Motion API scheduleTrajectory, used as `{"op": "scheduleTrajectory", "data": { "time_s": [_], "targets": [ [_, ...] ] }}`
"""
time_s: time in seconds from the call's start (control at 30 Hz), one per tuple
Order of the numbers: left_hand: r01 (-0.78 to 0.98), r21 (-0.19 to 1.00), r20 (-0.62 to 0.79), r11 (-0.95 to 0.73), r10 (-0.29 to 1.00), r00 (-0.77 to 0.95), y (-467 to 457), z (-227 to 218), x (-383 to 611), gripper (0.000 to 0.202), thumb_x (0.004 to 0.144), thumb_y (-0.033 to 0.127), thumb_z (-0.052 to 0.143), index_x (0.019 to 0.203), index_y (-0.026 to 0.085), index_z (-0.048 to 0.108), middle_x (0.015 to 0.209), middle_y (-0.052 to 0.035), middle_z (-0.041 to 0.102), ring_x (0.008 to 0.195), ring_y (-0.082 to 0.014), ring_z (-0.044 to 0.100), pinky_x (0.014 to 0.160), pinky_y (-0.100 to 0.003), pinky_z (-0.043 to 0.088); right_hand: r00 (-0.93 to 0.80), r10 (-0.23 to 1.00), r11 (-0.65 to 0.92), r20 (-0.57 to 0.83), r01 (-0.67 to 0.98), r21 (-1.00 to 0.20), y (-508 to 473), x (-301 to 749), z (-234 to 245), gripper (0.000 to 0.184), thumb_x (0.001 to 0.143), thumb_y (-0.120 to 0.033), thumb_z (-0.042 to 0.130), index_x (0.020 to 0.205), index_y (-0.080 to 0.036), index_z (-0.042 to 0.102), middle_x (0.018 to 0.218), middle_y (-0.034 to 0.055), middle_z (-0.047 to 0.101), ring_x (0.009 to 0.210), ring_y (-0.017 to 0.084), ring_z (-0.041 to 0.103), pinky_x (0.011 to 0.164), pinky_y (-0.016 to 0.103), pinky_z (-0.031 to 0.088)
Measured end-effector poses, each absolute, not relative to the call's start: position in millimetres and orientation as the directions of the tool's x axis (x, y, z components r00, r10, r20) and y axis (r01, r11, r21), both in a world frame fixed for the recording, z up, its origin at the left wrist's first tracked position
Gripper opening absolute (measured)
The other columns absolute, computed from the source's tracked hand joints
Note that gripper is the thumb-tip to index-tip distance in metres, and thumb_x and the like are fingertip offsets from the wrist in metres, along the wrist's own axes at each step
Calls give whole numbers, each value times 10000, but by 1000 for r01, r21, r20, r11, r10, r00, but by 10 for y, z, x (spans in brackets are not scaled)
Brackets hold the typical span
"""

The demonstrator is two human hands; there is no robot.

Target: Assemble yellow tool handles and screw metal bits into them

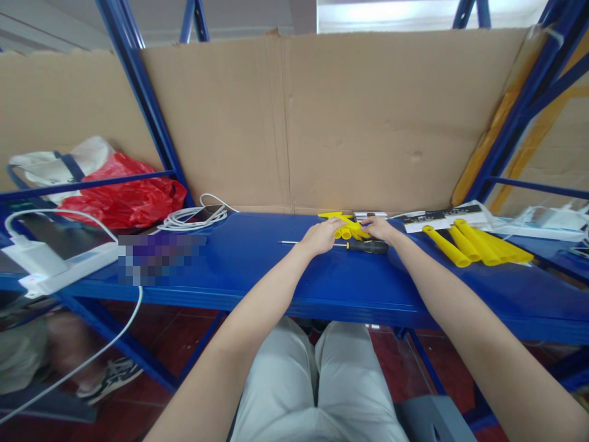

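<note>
Several yellow plastic parts (350, 229) lie in a small pile near the back of the blue shelf. My left hand (322, 236) reaches in from the left, its fingers closed against one of them. From the other side my right hand (378, 228) has its fingertips pinched at the same yellow pieces. Small details between the fingertips are too fine to make out. Just in front of the pile lies a screwdriver (367, 246) with a black and yellow handle, its thin metal shaft pointing left under my left hand.
Yellow tubes (478, 242) lie on the right, beside a black-and-white box (444, 218). A coiled white cable (196, 218), a power strip (69, 270) and a red plastic bag (126, 193) are left. Cardboard (368, 123) stands behind; another person's shoe (110, 377) shows below.
</note>
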State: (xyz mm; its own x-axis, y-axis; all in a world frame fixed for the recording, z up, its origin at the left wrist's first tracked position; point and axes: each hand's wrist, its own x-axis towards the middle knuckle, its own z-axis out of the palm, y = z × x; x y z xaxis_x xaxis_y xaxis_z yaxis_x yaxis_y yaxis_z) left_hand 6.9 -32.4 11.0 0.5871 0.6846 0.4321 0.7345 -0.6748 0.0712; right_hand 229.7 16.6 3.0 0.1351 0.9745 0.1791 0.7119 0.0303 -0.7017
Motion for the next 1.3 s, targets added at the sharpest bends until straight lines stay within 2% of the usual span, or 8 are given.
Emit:
{"op": "scheduleTrajectory", "data": {
  "time_s": [0.33, 0.5, 0.63, 0.73, 0.83, 0.97, 1.17, 1.3],
  "targets": [
    [720, 63, 433, -691, 669, 604, -298, 93, 61, 602, 880, 25, 490, 1423, 275, 564, 1516, -47, 552, 1371, -220, 543, 1158, -421, 437, 51, 994, 41, 99, 661, -749, 30, 2304, 86, 244, 801, -87, 629, 1004, -140, 753, 946, 86, 775, 712, 136, 667, 596, 197, 475],
    [723, 64, 430, -687, 673, 602, -296, 90, 65, 593, 877, 19, 488, 1412, 259, 571, 1517, -46, 551, 1378, -213, 535, 1158, -401, 435, 30, 996, 46, 88, 666, -745, -5, 2305, 99, 270, 808, -42, 573, 988, -133, 752, 976, 86, 776, 754, 137, 677, 653, 202, 497],
    [721, 71, 423, -689, 676, 604, -308, 97, 65, 598, 874, 16, 480, 1417, 253, 564, 1523, -48, 545, 1384, -212, 529, 1159, -393, 433, 18, 982, 128, 186, 658, -742, -15, 2264, 131, 192, 847, -79, 583, 939, -127, 744, 931, 78, 765, 760, 140, 667, 692, 221, 511],
    [712, 85, 441, -697, 667, 601, -290, 94, 64, 618, 870, 29, 495, 1441, 264, 533, 1549, -56, 511, 1400, -224, 511, 1164, -408, 429, 30, 972, 181, 233, 538, -823, -87, 2198, 200, 145, 920, -168, 581, 945, -133, 719, 913, 81, 746, 690, 119, 645, 647, 217, 498],
    [685, 118, 475, -719, 646, 597, -250, 88, 67, 659, 854, 26, 513, 1481, 224, 475, 1563, -94, 485, 1411, -232, 496, 1177, -414, 413, -102, 981, 190, 168, 285, -939, -214, 2117, 279, 185, 964, -271, 567, 1046, -154, 685, 783, 58, 715, 596, 117, 626, 613, 232, 499],
    [649, 156, 519, -744, 621, 587, -229, 88, 83, 684, 858, 24, 497, 1516, 188, 411, 1550, -128, 489, 1395, -235, 513, 1162, -423, 426, -266, 954, 178, 142, 116, -977, -333, 2027, 324, 234, 879, -262, 681, 1091, -171, 644, 691, 31, 685, 527, 119, 569, 568, 250, 479],
    [756, 156, 433, -636, 732, 526, -323, 116, 97, 724, 883, 115, 565, 1563, 225, 345, 1538, -115, 517, 1360, -271, 551, 1113, -430, 472, -43, 969, 248, 245, 84, -965, -223, 2087, 308, 209, 845, -273, 605, 1033, -184, 621, 583, -25, 560, 464, 100, 439, 501, 238, 367],
    [718, 146, 428, -681, 697, 574, -329, 122, 84, 723, 901, 148, 542, 1577, 290, 330, 1495, -53, 574, 1306, -241, 598, 1084, -404, 494, 182, 916, 353, 357, 57, -934, -119, 2276, 321, 235, 838, -371, 555, 1013, -222, 603, 555, -40, 462, 486, 132, 399, 515, 268, 358]
  ]
}}
